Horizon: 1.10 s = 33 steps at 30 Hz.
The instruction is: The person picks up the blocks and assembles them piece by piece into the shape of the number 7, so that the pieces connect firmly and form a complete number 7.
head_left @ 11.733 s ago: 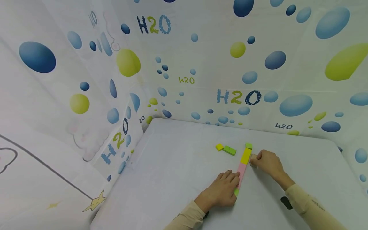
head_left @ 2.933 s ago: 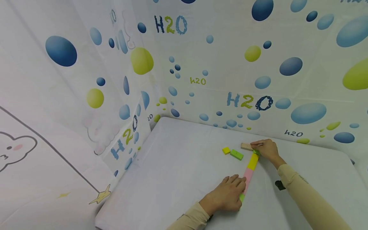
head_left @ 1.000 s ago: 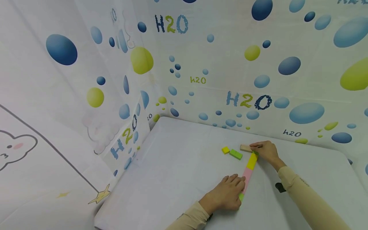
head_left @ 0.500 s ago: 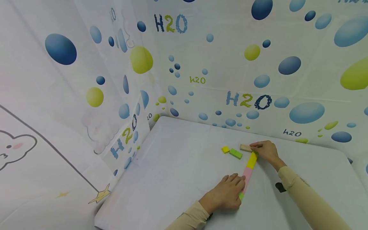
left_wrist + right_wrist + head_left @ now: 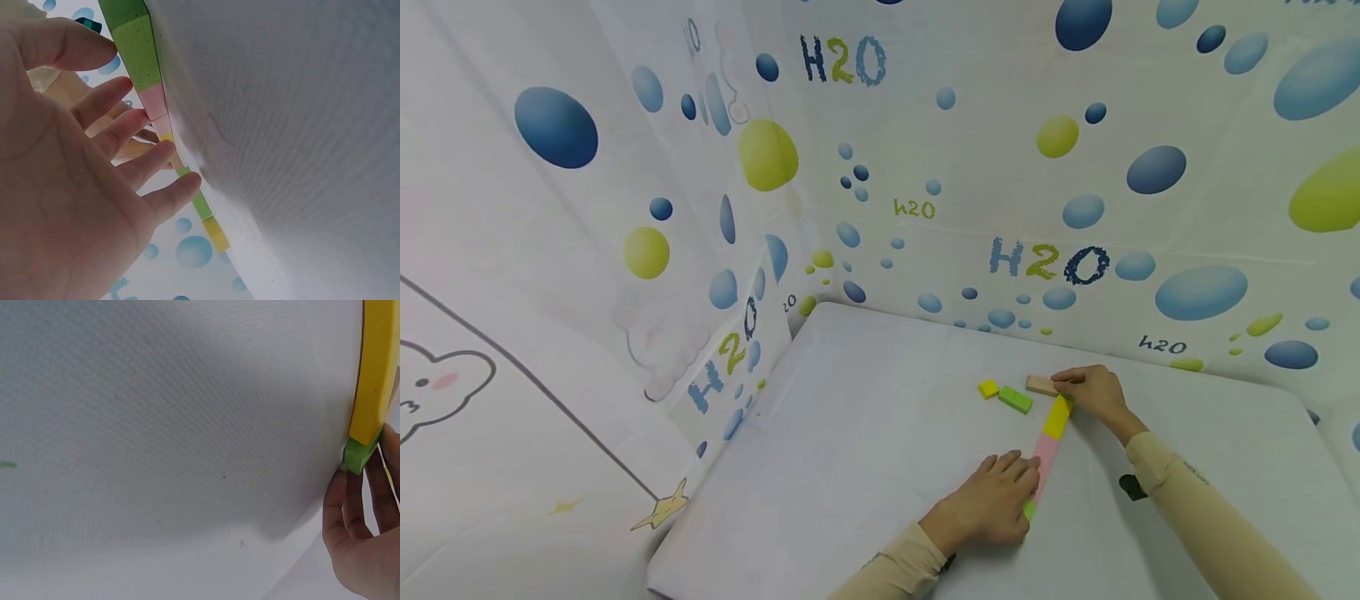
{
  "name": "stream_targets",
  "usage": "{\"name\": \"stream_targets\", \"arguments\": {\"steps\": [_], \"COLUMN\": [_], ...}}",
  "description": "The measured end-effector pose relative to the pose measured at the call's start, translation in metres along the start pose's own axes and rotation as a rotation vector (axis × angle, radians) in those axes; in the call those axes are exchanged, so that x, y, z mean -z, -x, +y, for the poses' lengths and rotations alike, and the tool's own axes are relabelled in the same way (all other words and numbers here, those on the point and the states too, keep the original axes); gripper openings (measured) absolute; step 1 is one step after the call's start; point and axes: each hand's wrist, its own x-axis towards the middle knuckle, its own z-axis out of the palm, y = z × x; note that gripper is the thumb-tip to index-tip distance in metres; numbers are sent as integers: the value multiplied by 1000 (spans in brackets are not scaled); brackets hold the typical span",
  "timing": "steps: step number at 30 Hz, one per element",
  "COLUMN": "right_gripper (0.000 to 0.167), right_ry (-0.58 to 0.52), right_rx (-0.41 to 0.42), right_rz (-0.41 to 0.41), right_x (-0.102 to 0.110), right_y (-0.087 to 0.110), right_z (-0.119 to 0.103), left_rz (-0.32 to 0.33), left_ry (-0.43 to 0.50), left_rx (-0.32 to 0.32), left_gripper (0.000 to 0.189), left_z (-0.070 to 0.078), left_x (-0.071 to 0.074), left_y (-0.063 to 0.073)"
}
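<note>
A straight row of toy building blocks runs away from me: light green (image 5: 1028, 510) nearest, then pink (image 5: 1046, 457), yellow (image 5: 1057, 417) and a small green block (image 5: 1067, 402) at the far end. My left hand (image 5: 988, 504) lies along the row's left side, its fingers spread and fingertips at the blocks, as the left wrist view also shows. At the far end my right hand (image 5: 1097, 393) pinches the right end of a plain wooden block (image 5: 1041, 385), set crosswise to the row. In the right wrist view its fingertips also sit right at the small green block (image 5: 359, 455).
A loose yellow block (image 5: 988, 389) and a green block (image 5: 1016, 400) lie left of the row's far end. The white table (image 5: 850, 433) meets a patterned sheet (image 5: 925, 150) at its back and left edges. A small dark object (image 5: 1132, 487) shows beside the right sleeve.
Since the earliest frame, my right hand has carried the wooden block from beside the yellow block to the row's far end. Over the last second both hands have stayed nearly still.
</note>
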Motion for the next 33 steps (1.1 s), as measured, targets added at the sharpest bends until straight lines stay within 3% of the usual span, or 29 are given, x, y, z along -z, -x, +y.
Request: {"name": "stream_targets", "arguments": {"steps": [33], "right_gripper": [25], "right_ry": [-3], "right_rx": [-10], "right_rz": [-12], "right_x": [0], "right_y": [3], "right_z": [-4], "left_rz": [1], "left_ry": [4], "left_rx": [-5], "left_gripper": [28], "left_z": [0], "left_x": [3], "left_y": [1]}}
